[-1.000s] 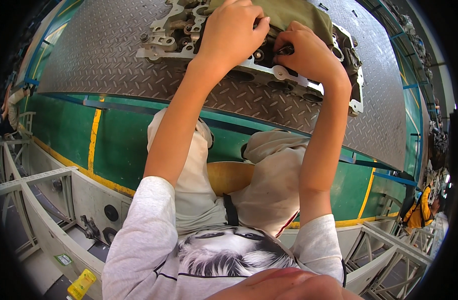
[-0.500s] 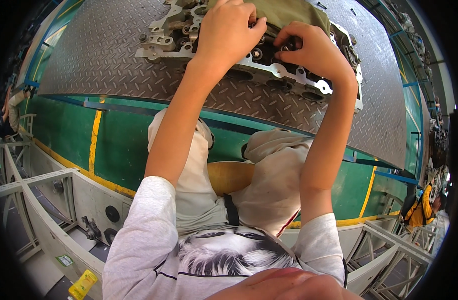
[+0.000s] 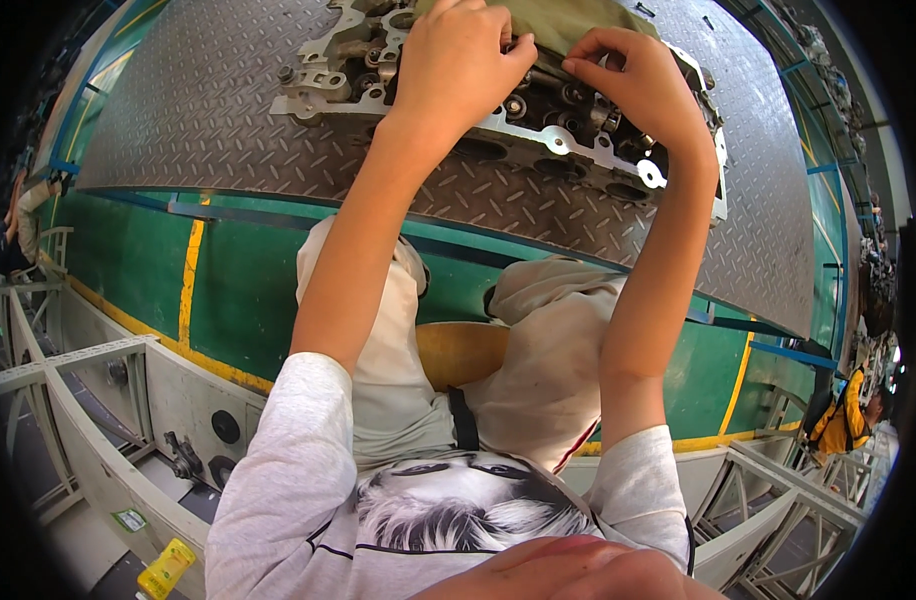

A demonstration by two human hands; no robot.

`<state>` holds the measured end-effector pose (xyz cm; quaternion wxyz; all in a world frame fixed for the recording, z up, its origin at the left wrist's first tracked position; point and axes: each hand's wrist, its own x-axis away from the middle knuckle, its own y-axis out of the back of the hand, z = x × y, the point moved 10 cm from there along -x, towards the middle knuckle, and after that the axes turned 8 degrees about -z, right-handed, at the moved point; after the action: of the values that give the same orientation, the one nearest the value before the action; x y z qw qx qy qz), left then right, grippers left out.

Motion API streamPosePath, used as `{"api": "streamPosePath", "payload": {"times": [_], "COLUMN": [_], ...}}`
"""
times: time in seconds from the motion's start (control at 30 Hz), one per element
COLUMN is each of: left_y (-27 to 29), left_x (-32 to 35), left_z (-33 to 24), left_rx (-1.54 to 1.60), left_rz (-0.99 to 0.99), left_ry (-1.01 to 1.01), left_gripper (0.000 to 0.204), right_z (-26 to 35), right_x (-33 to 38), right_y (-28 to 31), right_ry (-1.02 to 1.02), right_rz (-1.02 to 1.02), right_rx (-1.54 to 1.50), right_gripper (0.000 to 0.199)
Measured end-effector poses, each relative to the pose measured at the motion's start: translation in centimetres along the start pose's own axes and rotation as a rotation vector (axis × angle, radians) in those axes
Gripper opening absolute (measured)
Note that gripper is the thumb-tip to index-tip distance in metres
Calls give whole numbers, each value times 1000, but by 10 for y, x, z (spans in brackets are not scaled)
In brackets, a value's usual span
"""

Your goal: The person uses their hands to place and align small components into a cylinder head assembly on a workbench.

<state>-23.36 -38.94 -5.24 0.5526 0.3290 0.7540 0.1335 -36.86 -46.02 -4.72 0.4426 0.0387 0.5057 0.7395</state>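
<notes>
An engine cylinder head (image 3: 333, 82) of bare metal lies on the diamond-plate tabletop (image 3: 218, 110), with valve springs and bolt holes along its near side. An olive-green cloth (image 3: 568, 22) covers part of its far side. Over the middle of the cylinder head, my left hand (image 3: 458, 65) is closed at the cloth's left part, its fingertips partly hidden. My right hand (image 3: 638, 85) pinches the near edge of the cloth between thumb and forefinger. Below that hand, several round valve parts are uncovered.
Two dark bolts (image 3: 645, 10) lie on the table behind the cylinder head. A yellow bottle (image 3: 166, 570) stands at the lower left beside grey metal framing (image 3: 98, 355). A person in a yellow top (image 3: 843, 420) is at the far right, another person (image 3: 23, 225) at the far left.
My right hand has moved up and away from the valve parts to the cloth's near edge, uncovering more of the cylinder head. My left hand has hardly moved.
</notes>
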Motion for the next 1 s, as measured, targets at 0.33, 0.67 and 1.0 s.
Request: {"api": "streamPosePath", "payload": {"times": [0.33, 0.67, 1.0], "left_y": [6, 6, 3], "left_x": [-3, -4, -5], "left_z": [-3, 1, -1], "left_rx": [88, 69, 52], "left_rz": [-37, -33, -62], "left_ry": [39, 68, 41], "left_gripper": [25, 25, 25], "right_z": [-11, -11, 8], "right_x": [0, 2, 2], "right_y": [6, 4, 24], "right_ry": [-35, -32, -153], "right_rz": [-115, -87, -93], "right_rx": [77, 38, 29], "right_gripper": [28, 28, 19]}}
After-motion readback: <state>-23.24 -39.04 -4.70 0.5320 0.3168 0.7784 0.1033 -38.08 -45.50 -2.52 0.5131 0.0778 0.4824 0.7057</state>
